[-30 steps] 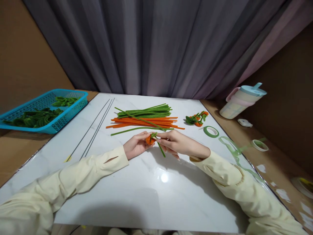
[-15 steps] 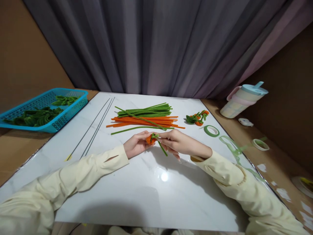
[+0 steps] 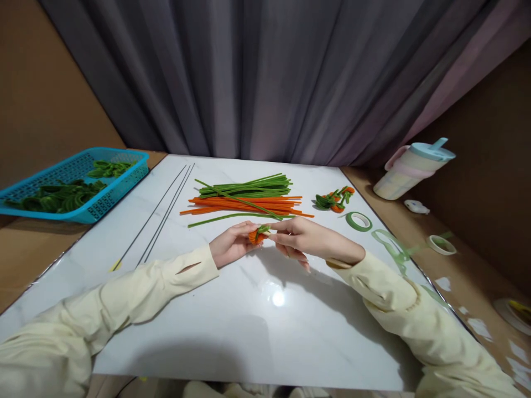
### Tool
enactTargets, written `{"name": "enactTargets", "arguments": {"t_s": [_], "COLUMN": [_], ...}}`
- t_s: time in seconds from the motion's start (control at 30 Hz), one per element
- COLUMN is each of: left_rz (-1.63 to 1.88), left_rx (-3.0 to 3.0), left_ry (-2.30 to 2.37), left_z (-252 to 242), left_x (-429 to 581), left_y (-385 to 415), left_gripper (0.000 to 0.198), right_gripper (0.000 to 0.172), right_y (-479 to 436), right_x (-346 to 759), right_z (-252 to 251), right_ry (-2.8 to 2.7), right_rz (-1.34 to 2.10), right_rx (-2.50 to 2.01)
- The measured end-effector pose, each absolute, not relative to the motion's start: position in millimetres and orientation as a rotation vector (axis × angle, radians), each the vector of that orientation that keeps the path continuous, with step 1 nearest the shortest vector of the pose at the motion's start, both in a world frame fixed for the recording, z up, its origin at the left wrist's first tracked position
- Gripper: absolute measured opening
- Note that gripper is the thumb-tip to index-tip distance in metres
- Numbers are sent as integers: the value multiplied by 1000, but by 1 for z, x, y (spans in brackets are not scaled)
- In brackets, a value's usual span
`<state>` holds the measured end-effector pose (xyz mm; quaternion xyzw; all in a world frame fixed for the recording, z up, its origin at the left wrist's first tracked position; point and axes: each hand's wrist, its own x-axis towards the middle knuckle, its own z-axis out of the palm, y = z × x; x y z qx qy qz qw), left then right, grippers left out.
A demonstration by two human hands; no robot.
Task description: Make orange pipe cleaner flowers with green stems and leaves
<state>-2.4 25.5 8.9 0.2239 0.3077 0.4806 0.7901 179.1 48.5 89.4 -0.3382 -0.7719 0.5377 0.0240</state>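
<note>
My left hand (image 3: 230, 245) pinches a small orange pipe-cleaner flower (image 3: 255, 236) just above the white tabletop (image 3: 249, 315). My right hand (image 3: 307, 239) pinches the green pipe-cleaner stem (image 3: 263, 229) wound at the flower's top; the stem's loose end is hidden behind my fingers. Right behind my hands lie a pile of orange pipe cleaners (image 3: 244, 205) and a pile of green pipe cleaners (image 3: 249, 188). Both sleeves are pale yellow.
A blue basket (image 3: 120, 182) of green leaf shapes stands at the far left. Thin metal wires (image 3: 164, 215) lie left of the piles. Finished orange and green flowers (image 3: 334, 200), two rolls of green tape (image 3: 359, 221) (image 3: 441, 244) and a lidded jug (image 3: 409, 168) are on the right.
The green stem end that hung down below my right hand has been drawn up out of sight. My right hand has turned slightly; my left hand has stayed in place.
</note>
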Motion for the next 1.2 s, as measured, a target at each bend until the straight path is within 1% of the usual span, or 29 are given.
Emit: {"name": "enactTargets", "arguments": {"t_s": [0.1, 0.17, 0.2, 0.33, 0.4, 0.53, 0.63, 0.7, 0.87, 0.93, 1.0, 1.1, 1.2], "left_rz": [1026, 1026, 1025, 1029, 1041, 1045, 1043, 1034, 1037, 1037, 1041, 1047, 1045], "left_rx": [515, 532, 540, 560, 553, 518, 519, 540, 507, 480, 455, 420, 404], "left_ry": [693, 703, 704, 687, 677, 689, 694, 688, 689, 686, 677, 665, 658], "left_z": [10, 10, 10, 9, 8, 9, 10, 11, 14, 13, 13, 11, 10], "left_x": [-2, -2, -2, -2, -2, -2, -2, -2, -1, -2, -3, -4, -5], "left_y": [25, 26, 26, 25, 25, 26, 25, 24, 23, 23, 24, 25, 26], "left_gripper": [8, 4, 3, 3, 4, 4, 4, 4, 5, 7, 10, 13, 13], "right_gripper": [23, 22, 22, 22, 22, 26, 31, 32, 31, 32, 32, 31, 27], "right_y": [52, 52, 51, 45, 42, 39, 39, 40, 44, 45, 45, 43, 42], "right_x": [181, 182, 181, 179, 178, 178, 178, 177, 175, 176, 177, 178, 178], "right_z": [93, 90, 88, 78, 76, 81, 87, 88, 80, 80, 83, 92, 96], "right_ry": [-2382, -2442, -2497, -2671, -2684, -2643, -2578, -2556, -2596, -2567, -2484, -2315, -2246], "right_rz": [1781, 1699, 1587, 895, 776, 961, 1083, 1062, 848, 834, 901, 1119, 1311], "right_rx": [-1038, -1066, -1080, -1051, -1049, -1042, -1117, -1154, -1091, -1123, -1174, -1181, -1137]}}
